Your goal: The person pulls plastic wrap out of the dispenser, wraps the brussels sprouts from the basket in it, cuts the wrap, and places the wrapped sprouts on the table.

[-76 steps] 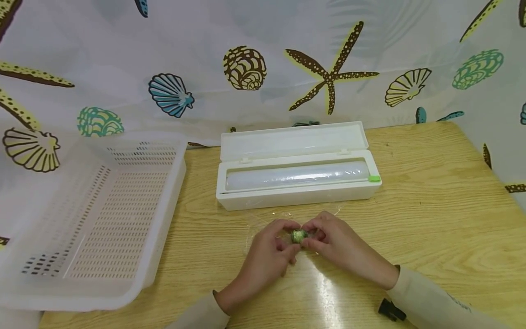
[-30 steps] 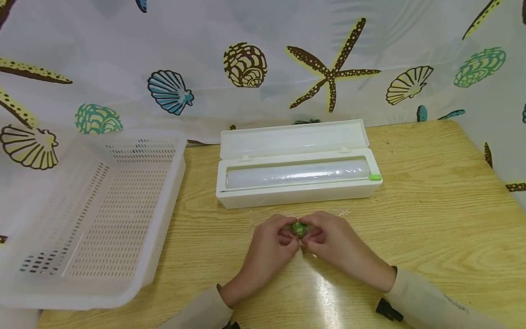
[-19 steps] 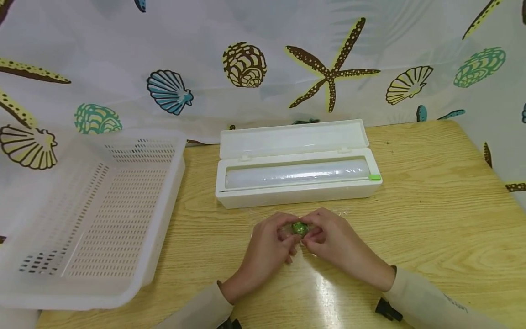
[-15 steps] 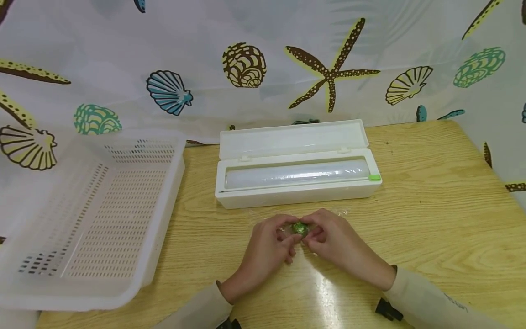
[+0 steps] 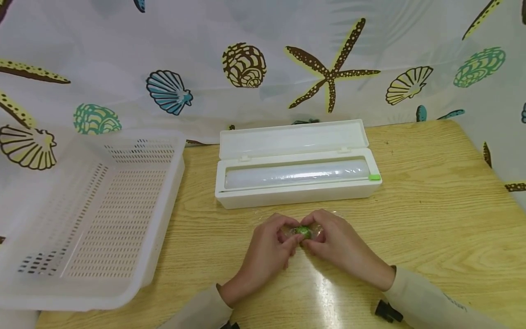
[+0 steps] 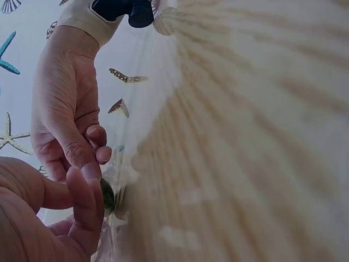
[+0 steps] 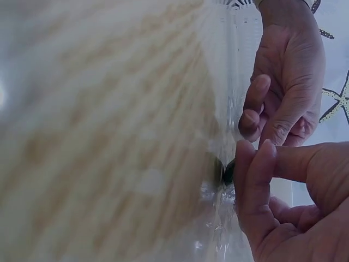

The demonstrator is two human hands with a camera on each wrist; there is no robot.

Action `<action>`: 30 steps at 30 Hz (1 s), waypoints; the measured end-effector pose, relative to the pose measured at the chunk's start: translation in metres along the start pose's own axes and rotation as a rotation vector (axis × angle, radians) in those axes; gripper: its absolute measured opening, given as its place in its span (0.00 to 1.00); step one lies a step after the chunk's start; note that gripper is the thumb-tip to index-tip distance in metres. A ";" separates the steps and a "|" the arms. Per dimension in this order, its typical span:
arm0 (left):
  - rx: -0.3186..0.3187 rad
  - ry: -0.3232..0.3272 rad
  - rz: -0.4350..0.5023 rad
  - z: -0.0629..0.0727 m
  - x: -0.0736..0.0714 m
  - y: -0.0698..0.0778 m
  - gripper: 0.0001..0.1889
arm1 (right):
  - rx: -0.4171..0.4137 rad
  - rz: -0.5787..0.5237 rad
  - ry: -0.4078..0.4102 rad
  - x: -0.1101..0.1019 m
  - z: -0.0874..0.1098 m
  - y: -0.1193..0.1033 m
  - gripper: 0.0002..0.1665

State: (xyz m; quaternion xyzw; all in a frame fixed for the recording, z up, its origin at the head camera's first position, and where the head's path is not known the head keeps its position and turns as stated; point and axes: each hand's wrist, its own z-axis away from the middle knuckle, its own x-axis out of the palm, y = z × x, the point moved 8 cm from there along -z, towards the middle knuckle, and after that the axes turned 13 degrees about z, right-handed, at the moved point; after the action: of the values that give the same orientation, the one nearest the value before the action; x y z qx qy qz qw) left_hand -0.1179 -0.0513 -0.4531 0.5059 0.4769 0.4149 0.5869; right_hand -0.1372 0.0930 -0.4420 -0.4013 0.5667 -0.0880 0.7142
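Note:
In the head view, a small rounded green lump (image 5: 303, 231) lies in clear cling film (image 5: 317, 228) between both hands. My left hand (image 5: 265, 249) pinches the film at its left side, thumb against the lump. Opposite it, my right hand (image 5: 337, 240) pinches the film with thumb and curled fingers. In the left wrist view the lump (image 6: 107, 196) peeks out dark green beside the fingertips, low against the table. Mostly hidden by fingers in the right wrist view, the lump (image 7: 228, 172) shows only an edge. Film underneath spreads beyond the hands.
Behind the hands stands a white cling film box (image 5: 263, 200), lid raised, holding a film roll (image 5: 296, 174) and a green slider (image 5: 374, 177). A white perforated basket (image 5: 162, 228) sits at left. A shell-patterned cloth (image 5: 271, 27) hangs behind the wooden table (image 5: 444, 205).
The lump turns between the fingers, its pale face giving way to green, and shifts slightly right. The thumbs and fingers of both hands have shifted around it. Box and basket stay put.

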 end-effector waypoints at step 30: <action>0.078 -0.063 -0.131 0.002 0.006 0.006 0.20 | -0.032 -0.025 -0.079 0.004 0.003 -0.004 0.13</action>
State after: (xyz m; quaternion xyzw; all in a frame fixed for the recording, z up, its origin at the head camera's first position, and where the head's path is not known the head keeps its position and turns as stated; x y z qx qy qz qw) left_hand -0.1149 -0.0454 -0.4480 0.5091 0.5062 0.3406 0.6072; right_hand -0.1321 0.0899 -0.4420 -0.4229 0.5342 -0.0720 0.7284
